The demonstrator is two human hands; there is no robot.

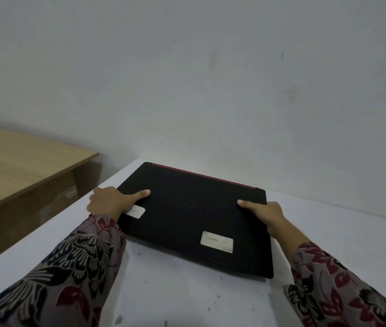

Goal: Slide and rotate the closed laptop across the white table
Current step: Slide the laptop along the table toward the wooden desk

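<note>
A closed black laptop (194, 215) with a red strip along its far edge lies flat on the white table (187, 298), near the table's far left corner and turned slightly clockwise. Two white labels are stuck on its lid. My left hand (111, 200) grips the laptop's left edge, thumb on the lid and partly covering one label. My right hand (263, 213) grips the right edge, thumb on top and fingers hidden below the edge. Both arms wear patterned floral sleeves.
A grey wall (210, 79) rises directly behind the table. A wooden desk (17, 166) stands to the left, separated from the white table by a gap. The table's left edge runs diagonally just beside my left hand.
</note>
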